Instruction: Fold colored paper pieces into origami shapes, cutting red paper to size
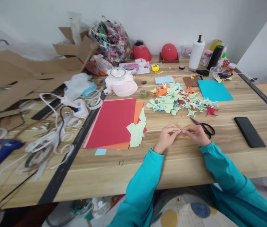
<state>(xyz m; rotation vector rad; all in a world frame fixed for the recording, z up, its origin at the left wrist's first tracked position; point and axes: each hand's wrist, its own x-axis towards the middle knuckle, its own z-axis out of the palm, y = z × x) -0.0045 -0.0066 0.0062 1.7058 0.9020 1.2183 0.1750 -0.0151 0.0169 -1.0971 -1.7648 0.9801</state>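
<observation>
My left hand [167,137] and my right hand [196,134] meet over the wooden table [185,157], fingers pinched together on a small pale green piece of folded paper [180,130] held between them. Both arms wear teal sleeves. Black scissors [203,126] lie just behind my right hand. A heap of small folded paper shapes [180,100] in green, orange, blue and red lies further back. To the left of my left hand are pale green cut sheets [137,132] on a stack of red and orange paper [113,123].
A black phone [249,131] lies at the right. A blue sheet [215,90] sits behind the heap. A paper towel roll [196,54], bottles, a pink container [120,82], cardboard [25,72], tape rolls and cables [53,132] and a blue glue gun [1,151] crowd the back and left.
</observation>
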